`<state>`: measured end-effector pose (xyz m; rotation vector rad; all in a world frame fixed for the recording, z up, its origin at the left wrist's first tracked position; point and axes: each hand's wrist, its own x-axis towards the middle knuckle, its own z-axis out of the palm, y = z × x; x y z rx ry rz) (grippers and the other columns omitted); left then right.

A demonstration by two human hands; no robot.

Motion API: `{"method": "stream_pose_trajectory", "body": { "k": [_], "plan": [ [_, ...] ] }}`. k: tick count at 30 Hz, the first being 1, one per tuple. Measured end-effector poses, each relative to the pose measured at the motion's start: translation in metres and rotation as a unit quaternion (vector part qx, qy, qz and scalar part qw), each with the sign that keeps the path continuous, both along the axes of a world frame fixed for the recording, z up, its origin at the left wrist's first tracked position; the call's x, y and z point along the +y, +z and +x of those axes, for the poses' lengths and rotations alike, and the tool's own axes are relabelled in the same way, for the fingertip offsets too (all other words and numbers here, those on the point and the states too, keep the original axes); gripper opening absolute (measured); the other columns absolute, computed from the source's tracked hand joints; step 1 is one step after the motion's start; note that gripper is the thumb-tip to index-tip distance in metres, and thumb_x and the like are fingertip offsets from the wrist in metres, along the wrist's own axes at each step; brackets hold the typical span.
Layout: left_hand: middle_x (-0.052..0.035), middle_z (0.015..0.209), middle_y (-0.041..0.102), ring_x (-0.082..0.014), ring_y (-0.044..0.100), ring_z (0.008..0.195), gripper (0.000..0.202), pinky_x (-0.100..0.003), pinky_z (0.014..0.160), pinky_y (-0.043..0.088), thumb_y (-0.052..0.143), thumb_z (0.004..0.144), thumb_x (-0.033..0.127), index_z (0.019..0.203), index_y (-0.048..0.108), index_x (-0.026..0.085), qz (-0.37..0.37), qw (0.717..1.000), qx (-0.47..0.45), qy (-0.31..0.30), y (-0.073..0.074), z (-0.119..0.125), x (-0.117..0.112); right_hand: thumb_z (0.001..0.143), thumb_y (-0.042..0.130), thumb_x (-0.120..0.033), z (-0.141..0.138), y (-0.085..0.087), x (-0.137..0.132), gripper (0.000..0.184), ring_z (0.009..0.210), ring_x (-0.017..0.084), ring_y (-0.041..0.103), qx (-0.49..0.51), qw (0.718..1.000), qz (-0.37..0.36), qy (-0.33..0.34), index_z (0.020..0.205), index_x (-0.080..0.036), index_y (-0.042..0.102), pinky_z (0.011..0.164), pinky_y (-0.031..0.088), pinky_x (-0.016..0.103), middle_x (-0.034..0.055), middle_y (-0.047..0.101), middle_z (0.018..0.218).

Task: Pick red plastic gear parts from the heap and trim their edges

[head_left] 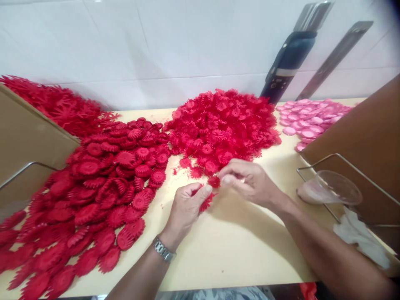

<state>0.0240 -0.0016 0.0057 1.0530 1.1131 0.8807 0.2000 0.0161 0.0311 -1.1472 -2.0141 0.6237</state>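
Observation:
My left hand [190, 204], with a metal-band watch [163, 249] on its wrist, pinches a red flower-shaped piece [206, 203] with a toothed edge between thumb and fingers. Just above that lies a smaller dark red round piece [214, 181], between my two hands. The thumb and forefinger of my right hand [242, 179] are closed at its right edge. What exactly sits between these right fingertips is partly hidden. Right behind my hands rises a heap of bright red flower pieces [225, 125].
On the left spreads a pile of darker red toothed discs [103, 196], with red cut-out petals [68, 104] behind. Pink discs [312, 116] lie at the back right. A dark blue bottle [289, 62] and a metal ruler [336, 60] lean near the wall. A clear plastic cup [333, 187] hangs by the right-hand board.

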Motion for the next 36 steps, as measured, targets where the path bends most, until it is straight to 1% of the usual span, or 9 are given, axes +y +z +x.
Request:
{"method": "stream_pose_trajectory", "body": {
  "k": [3,7,12,16,18,21,27,31,36],
  "plan": [
    [0.0072,0.044,0.033,-0.0019,0.026,0.035,0.045,-0.015,0.03,0.018,0.057,0.073,0.053,0.053,0.041,0.016,0.01,1.0,0.006,-0.002,-0.002,0.001,0.0,0.081,0.057,-0.027,-0.017,-0.006,-0.005,0.02,0.055,0.008,0.046,0.018,0.995,-0.034,0.094,0.066,-0.015,0.055,0.05,0.035,0.019,-0.0008,0.051,0.062],
    [0.0077,0.046,0.032,-0.0021,0.025,0.035,0.043,-0.014,0.03,0.019,0.055,0.074,0.053,0.057,0.043,0.016,0.009,1.0,-0.017,-0.015,-0.002,0.0,-0.001,0.085,0.048,-0.019,-0.023,-0.007,-0.007,0.026,0.052,0.007,0.041,0.02,0.996,-0.006,0.085,0.059,-0.015,0.05,0.049,0.032,0.02,-0.0016,0.046,0.057],
    [0.0075,0.043,0.036,-0.0014,0.029,0.032,0.042,-0.013,0.028,0.019,0.059,0.073,0.047,0.054,0.04,0.015,-0.013,0.998,-0.053,-0.026,0.002,-0.002,-0.002,0.084,0.045,-0.021,0.001,-0.006,0.005,0.029,0.047,0.008,0.038,-0.033,0.993,0.079,-0.076,0.055,-0.017,0.045,0.046,0.029,0.022,-0.0026,0.041,0.052],
    [0.0,0.055,0.056,-0.0094,0.051,0.036,0.034,-0.019,0.034,0.04,0.052,0.08,0.044,0.065,0.05,0.014,-0.058,0.988,-0.133,-0.059,0.006,-0.004,0.0,0.084,0.048,-0.029,0.034,-0.011,0.019,0.022,0.06,0.015,0.051,-0.194,0.938,0.163,-0.236,0.07,-0.017,0.06,0.056,0.038,0.027,0.0032,0.056,0.064],
    [-0.0041,0.064,0.062,-0.0133,0.059,0.044,0.028,-0.024,0.042,0.048,0.052,0.08,0.04,0.072,0.053,0.013,-0.075,0.979,-0.171,-0.077,0.008,-0.005,0.002,0.083,0.051,-0.033,0.043,-0.013,0.023,0.021,0.073,0.02,0.056,-0.252,0.91,0.197,-0.265,0.083,-0.017,0.064,0.064,0.042,0.031,0.0072,0.062,0.079],
    [-0.0037,0.064,0.063,-0.0132,0.059,0.044,0.019,-0.024,0.042,0.049,0.06,0.075,0.031,0.078,0.055,0.012,-0.079,0.98,-0.174,-0.063,0.008,-0.004,0.003,0.083,0.05,-0.033,0.042,-0.013,0.022,0.023,0.076,0.02,0.058,-0.233,0.907,0.218,-0.276,0.091,-0.016,0.065,0.067,0.045,0.031,0.0086,0.063,0.084],
    [0.0043,0.044,0.05,-0.0049,0.039,0.027,0.027,-0.015,0.026,0.026,0.063,0.07,0.035,0.06,0.048,0.015,-0.066,0.993,-0.098,-0.017,0.002,-0.002,0.002,0.085,0.05,-0.027,0.021,-0.006,0.012,0.019,0.067,0.015,0.058,-0.112,0.963,0.16,-0.183,0.089,-0.017,0.066,0.061,0.045,0.027,0.0055,0.063,0.079],
    [0.0076,0.041,0.039,-0.0018,0.031,0.03,0.037,-0.013,0.028,0.021,0.063,0.069,0.044,0.055,0.044,0.016,-0.044,0.998,-0.04,0.001,0.001,-0.002,0.002,0.086,0.05,-0.028,0.005,0.0,0.003,0.019,0.065,0.012,0.057,-0.018,0.996,0.046,-0.078,0.086,-0.018,0.065,0.059,0.043,0.025,0.0034,0.062,0.075],
    [0.0071,0.043,0.036,-0.002,0.028,0.033,0.044,-0.014,0.03,0.02,0.057,0.071,0.054,0.055,0.044,0.015,-0.029,0.999,-0.016,-0.007,0.002,0.0,0.001,0.081,0.057,-0.027,-0.019,-0.001,-0.007,0.013,0.06,0.009,0.051,0.047,0.993,-0.077,0.08,0.076,-0.015,0.06,0.054,0.04,0.02,0.0003,0.057,0.068]
  ]
}}
